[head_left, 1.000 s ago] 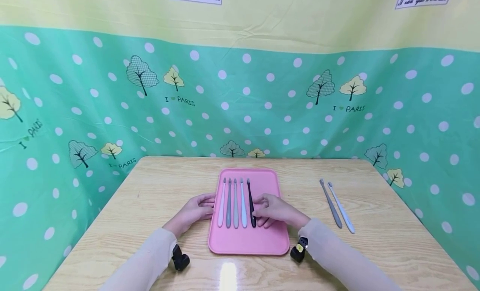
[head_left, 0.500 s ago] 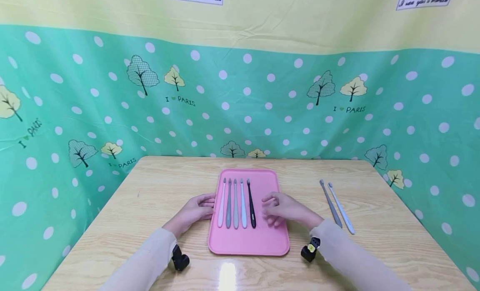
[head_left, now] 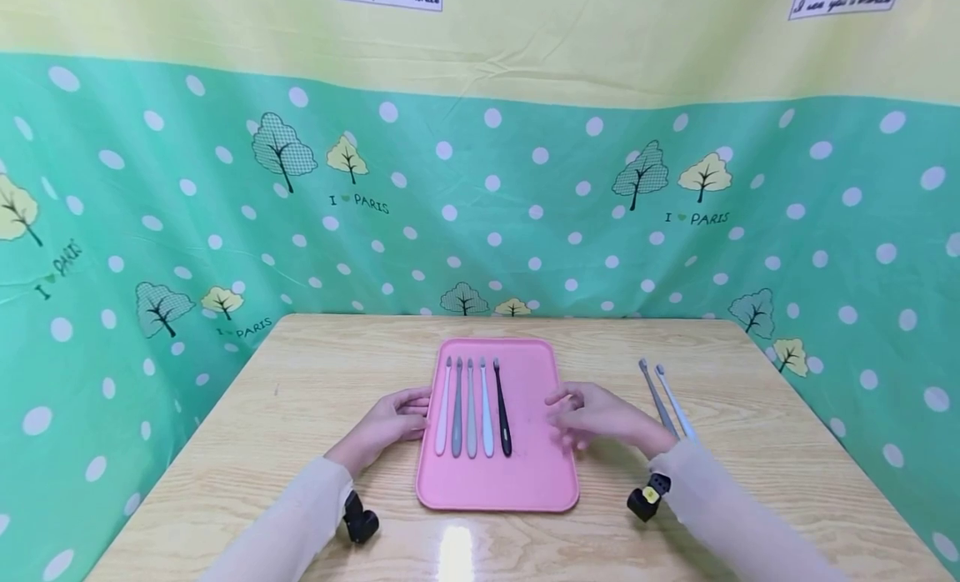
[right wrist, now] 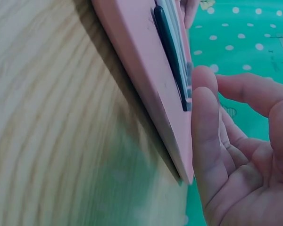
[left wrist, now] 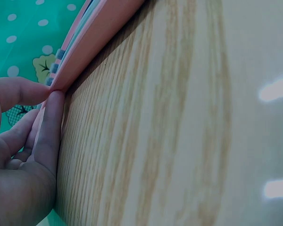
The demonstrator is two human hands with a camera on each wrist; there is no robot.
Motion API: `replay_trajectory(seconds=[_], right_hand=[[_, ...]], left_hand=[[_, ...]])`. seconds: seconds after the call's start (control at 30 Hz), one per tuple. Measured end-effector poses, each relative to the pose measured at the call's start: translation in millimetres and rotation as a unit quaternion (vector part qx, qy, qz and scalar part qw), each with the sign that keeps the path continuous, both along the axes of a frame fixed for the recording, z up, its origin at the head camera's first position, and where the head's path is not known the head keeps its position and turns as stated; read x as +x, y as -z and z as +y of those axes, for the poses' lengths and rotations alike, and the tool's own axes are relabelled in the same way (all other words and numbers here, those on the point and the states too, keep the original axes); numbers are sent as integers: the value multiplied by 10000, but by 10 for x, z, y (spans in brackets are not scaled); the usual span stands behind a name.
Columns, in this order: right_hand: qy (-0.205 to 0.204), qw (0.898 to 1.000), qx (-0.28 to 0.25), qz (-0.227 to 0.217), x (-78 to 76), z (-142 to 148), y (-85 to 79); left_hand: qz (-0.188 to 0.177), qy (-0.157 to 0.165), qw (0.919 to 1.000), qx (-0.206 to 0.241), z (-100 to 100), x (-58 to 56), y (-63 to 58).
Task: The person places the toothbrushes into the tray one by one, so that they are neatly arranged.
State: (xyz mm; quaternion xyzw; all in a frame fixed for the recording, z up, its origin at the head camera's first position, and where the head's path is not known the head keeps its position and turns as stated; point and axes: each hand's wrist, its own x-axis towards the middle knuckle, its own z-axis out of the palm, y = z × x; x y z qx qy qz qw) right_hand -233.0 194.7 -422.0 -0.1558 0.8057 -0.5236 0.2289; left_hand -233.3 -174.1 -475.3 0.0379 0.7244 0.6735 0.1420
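The pink tray point(head_left: 498, 486) lies on the wooden table with a row of toothbrushes in its left half: white point(head_left: 442, 415), several in grey and pale blue, and black point(head_left: 504, 415) at the right end. At the tray's left edge, my left hand point(head_left: 386, 422) pinches the rim; the left wrist view shows thumb and fingertip meeting at the tray wall point(left wrist: 92, 40). My right hand point(head_left: 600, 413) is over the right rim, fingers loosely bent and holding nothing. In the right wrist view the black toothbrush point(right wrist: 170, 52) lies beyond its fingertips.
Right of the tray, a grey toothbrush point(head_left: 657, 394) and a pale blue toothbrush point(head_left: 675, 398) lie side by side, handles partly hidden by the right forearm. A green and yellow printed curtain point(head_left: 495, 190) stands behind the table point(head_left: 337, 348).
My right hand has left the black toothbrush and moved right, from inside the tray to its right rim. The left hand and the toothbrushes stay where they were.
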Motion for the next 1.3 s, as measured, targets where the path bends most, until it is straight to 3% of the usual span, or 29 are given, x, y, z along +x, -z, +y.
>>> replay_trajectory(seconds=[1.3], right_hand=[[652,9941,761,420,127,1009,-75]], left_hand=[[-53,-20,10000,-60,6,17,-38]])
